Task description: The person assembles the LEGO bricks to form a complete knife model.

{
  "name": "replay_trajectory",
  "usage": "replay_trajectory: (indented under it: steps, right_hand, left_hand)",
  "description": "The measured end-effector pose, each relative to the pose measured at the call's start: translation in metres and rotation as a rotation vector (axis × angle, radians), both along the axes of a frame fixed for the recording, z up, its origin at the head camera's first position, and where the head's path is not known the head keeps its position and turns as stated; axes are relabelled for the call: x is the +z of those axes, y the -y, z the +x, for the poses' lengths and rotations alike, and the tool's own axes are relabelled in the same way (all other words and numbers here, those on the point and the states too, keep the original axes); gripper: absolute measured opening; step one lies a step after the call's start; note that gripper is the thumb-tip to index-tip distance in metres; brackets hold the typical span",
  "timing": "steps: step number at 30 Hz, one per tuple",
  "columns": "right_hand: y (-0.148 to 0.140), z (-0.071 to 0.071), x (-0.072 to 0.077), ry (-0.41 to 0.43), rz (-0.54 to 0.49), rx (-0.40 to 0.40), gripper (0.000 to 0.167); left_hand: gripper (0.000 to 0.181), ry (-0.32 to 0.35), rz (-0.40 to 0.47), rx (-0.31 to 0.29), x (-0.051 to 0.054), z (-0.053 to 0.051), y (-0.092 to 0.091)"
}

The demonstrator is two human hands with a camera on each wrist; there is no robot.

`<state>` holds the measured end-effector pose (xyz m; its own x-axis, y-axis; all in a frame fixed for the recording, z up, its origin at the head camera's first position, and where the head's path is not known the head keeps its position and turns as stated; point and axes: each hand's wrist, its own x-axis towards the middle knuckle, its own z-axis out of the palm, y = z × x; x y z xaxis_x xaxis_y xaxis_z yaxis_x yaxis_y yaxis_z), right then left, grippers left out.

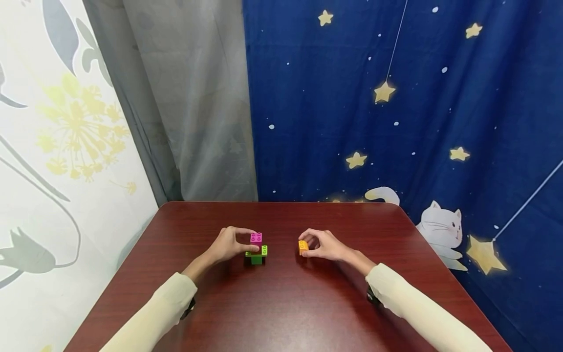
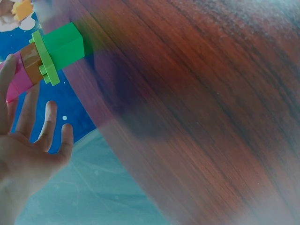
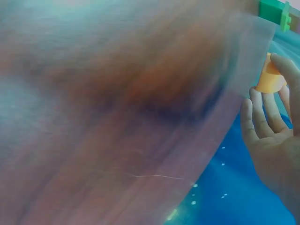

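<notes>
A small stack of toy building bricks stands on the table, left of its middle. Its green brick (image 2: 65, 46) is at the bottom, a flat lime-green plate (image 2: 45, 58) lies across that, then comes a brown brick (image 2: 32, 63) and a pink brick (image 1: 256, 237) on top. My left hand (image 1: 227, 246) pinches the pink brick between thumb and finger, its other fingers spread in the left wrist view. To the right, my right hand (image 1: 326, 245) pinches a yellow-orange brick (image 1: 303, 247) with a curved side (image 3: 270, 77). A gap separates this brick from the stack.
The dark red wooden table (image 1: 281, 303) has its far edge in front of a grey curtain (image 1: 206, 122) and a blue star-patterned curtain (image 1: 316, 107). A white patterned panel (image 1: 88, 210) stands to the left. Dark bands show at both wrists.
</notes>
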<state>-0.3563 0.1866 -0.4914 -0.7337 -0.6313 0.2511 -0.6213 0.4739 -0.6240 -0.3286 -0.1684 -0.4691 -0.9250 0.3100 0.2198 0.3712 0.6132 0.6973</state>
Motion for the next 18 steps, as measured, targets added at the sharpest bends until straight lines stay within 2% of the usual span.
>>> replay_trajectory:
  steps: [9,18]
  right_hand:
    - [0.023,-0.008,0.03,-0.017,-0.024,0.008,0.039]
    - [0.049,-0.012,0.047,-0.05,-0.025,0.008,0.038]
  left_hand:
    - [0.046,-0.023,-0.004,-0.004,-0.001,-0.001,0.0]
    - [0.047,-0.021,-0.016,-0.005,0.0,-0.001,0.0]
